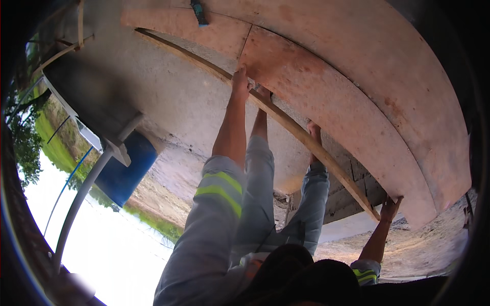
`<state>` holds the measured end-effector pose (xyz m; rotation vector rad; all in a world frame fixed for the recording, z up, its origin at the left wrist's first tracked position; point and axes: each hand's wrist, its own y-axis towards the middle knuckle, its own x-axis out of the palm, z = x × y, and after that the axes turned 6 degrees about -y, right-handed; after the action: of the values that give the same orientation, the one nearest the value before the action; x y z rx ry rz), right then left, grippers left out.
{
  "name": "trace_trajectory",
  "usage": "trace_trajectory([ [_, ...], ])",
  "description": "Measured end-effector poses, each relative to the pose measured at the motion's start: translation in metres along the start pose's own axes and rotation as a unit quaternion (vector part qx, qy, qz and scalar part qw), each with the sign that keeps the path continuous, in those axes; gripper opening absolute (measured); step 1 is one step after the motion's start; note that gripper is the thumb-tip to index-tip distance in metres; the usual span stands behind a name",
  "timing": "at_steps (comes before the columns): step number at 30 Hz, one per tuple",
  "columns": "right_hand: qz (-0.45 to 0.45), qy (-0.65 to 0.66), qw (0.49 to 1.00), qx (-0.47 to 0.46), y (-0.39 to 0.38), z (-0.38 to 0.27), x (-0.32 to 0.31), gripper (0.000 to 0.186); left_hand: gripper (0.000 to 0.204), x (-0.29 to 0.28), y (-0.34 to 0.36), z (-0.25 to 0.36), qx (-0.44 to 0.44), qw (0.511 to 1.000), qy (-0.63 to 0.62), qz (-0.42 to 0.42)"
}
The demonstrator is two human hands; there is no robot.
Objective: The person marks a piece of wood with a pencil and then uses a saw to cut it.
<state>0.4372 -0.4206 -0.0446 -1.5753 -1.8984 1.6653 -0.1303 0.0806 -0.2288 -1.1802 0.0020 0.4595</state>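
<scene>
My left hand [240,81] is closed where a long timber strip [306,137] crosses beside the edge of a curved pinkish board [326,97]; whether it grips timber, board or a small pale piece is unclear. My right hand [390,206] has its fingers curled on the board's lower right edge, beside the timber's end. A second, larger curved pinkish panel [367,46] adjoins the first. My legs, in rolled grey trousers [309,204], show between my arms, with bare skin below the cuffs and feet partly hidden behind timber and board.
A teal and dark object [199,13] lies on the upper panel. At left are a blue plastic barrel [127,163], a curved grey pipe [76,204], a pale angular ledge [89,135] and wooden pieces [66,48], with greenery and bright sky beyond. Rough concrete [153,86] borders the boards.
</scene>
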Motion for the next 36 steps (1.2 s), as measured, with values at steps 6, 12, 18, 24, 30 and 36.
trace_trajectory([
  [6,-0.068,-0.277,0.953,-0.100,0.032,0.022,-0.044,0.081,0.040,0.012,0.025,0.000,-0.066,0.998,-0.010,0.016],
  [12,-0.011,-0.072,0.996,0.046,0.009,-0.003,-0.005,0.089,0.036,0.011,0.029,0.004,-0.030,0.996,0.059,0.062],
  [18,-0.020,-0.023,0.996,0.088,-0.006,-0.019,0.007,0.089,0.050,0.005,0.035,0.006,-0.013,0.992,0.114,0.046],
  [24,0.035,0.021,0.991,0.127,-0.006,-0.025,0.009,0.089,0.076,0.038,-0.004,0.021,0.384,0.807,0.429,0.135],
  [30,0.016,0.019,0.989,0.149,-0.013,-0.029,0.019,0.081,0.115,0.135,-0.084,0.016,0.403,0.697,0.576,-0.138],
  [36,-0.127,-0.097,0.984,0.072,0.015,-0.001,-0.051,0.071,0.125,0.154,-0.077,0.003,0.374,0.647,0.645,-0.158],
])
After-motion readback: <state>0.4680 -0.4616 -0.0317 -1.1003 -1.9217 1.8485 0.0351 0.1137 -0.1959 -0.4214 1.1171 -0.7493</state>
